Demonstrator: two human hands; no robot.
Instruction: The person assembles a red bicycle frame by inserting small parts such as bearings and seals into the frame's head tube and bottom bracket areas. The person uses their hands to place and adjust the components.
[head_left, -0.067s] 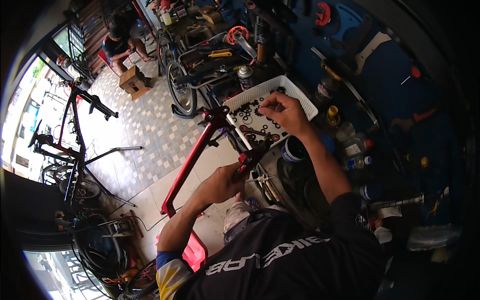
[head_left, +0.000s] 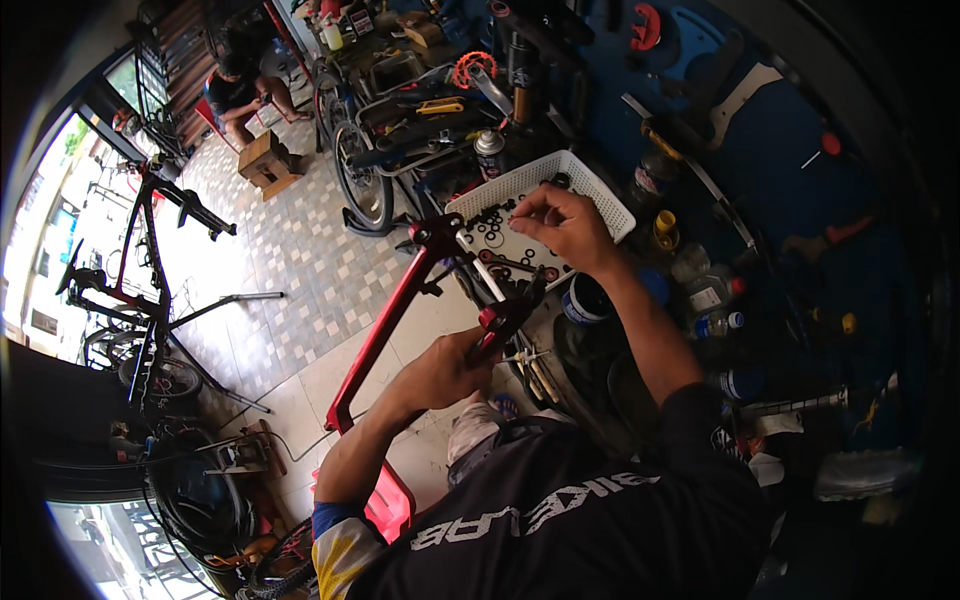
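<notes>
My left hand (head_left: 445,372) is closed around one arm of a red bicycle frame part (head_left: 384,318), which looks like a rear swingarm. Its long red tube slants from the white basket down toward my left forearm. Over the white perforated basket (head_left: 606,192), my right hand (head_left: 572,232) has thumb and fingertips pinched together; whatever sits between them is too small to name. Inside the basket lie several black rings (head_left: 493,228) and other small dark parts. A dark linkage piece (head_left: 518,268) rests near the basket's close edge, partly behind the frame part.
A spray can (head_left: 489,155) stands behind the basket amid a pile of bike parts. To the right are plastic bottles (head_left: 718,326) and a blue tub (head_left: 588,298). Left, a bike frame (head_left: 140,270) hangs on a stand. A person (head_left: 235,95) sits at the far left.
My right hand has shifted slightly left over the basket, still pinched. The red frame part has tilted a little to the right in my left hand.
</notes>
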